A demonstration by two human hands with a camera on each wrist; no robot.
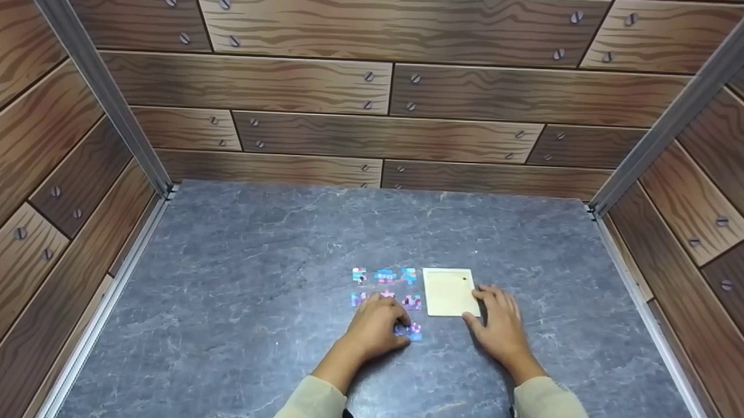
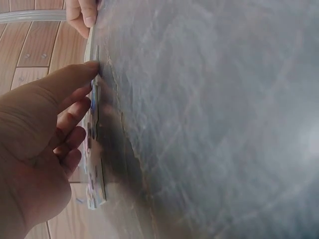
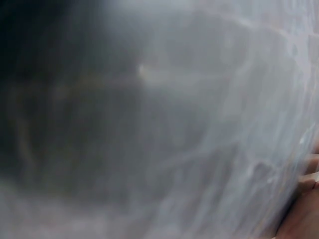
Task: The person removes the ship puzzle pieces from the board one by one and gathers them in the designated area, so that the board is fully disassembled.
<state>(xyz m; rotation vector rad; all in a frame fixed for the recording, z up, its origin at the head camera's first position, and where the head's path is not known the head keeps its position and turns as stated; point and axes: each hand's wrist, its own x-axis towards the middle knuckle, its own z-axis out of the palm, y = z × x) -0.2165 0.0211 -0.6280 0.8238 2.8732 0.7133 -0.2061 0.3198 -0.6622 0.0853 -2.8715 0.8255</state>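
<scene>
Several colourful jigsaw puzzle pieces (image 1: 384, 275) lie in short rows on the grey table, left of a square cream board (image 1: 448, 292) with a raised-looking rim. My left hand (image 1: 377, 325) is over the nearer pieces, hiding part of them. Its thumb and index finger pinch the sides of a blue and pink puzzle piece (image 1: 414, 332) in the nearest row. The left wrist view has the left hand (image 2: 45, 129) low beside the pieces, the other fingers curled loosely. My right hand (image 1: 499, 325) touches the board's right edge and near right corner with relaxed fingers and thumb.
The marbled grey table top (image 1: 233, 278) spreads around the pieces. Wood-patterned panels (image 1: 302, 86) stand at the back and both sides, with metal profiles (image 1: 107, 79) at the corners. The right wrist view shows mostly blurred table surface.
</scene>
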